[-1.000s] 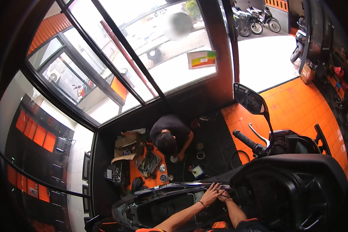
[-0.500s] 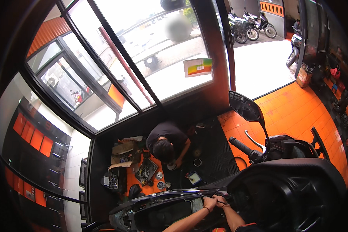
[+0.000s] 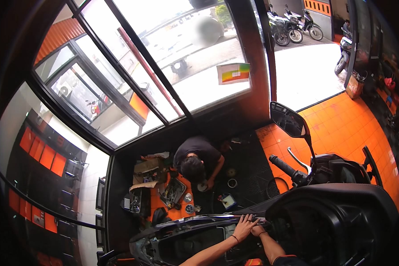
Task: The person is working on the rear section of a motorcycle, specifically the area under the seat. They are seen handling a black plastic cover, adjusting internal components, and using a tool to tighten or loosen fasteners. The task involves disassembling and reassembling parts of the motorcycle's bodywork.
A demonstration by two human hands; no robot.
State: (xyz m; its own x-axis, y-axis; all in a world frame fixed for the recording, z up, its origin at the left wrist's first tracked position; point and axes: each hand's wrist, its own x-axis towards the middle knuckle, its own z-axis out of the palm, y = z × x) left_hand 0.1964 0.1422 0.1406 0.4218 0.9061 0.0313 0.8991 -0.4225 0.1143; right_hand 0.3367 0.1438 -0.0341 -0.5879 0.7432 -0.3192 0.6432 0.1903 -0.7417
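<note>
A black scooter (image 3: pixel 186 221) stands in front of me, its rear bodywork uncovered around an open bay. My left hand (image 3: pixel 243 228) lies on the side panel's upper edge, fingers stretched out and apart over it. Right beside it, touching or nearly so, my right hand (image 3: pixel 257 230) has its fingers curled at the same edge. What the right fingers hold, if anything, is hidden. To the right of both hands rises a large black part with a rounded textured rim (image 3: pixel 332 190), which looks like the tipped-up seat. Both wrists wear a dark band.
Beyond the scooter a person (image 3: pixel 195 159) crouches over a small round part. Near them lie a tray of parts (image 3: pixel 173 193), a cardboard box (image 3: pixel 147 172) and a white-and-yellow container (image 3: pixel 227 201). The handlebar grip (image 3: pixel 283 166) and mirror (image 3: pixel 290 119) jut up at right.
My left hand has shifted up onto the panel edge, and its fingers have spread. The right hand stays close beside it. The whole view has shifted slightly.
</note>
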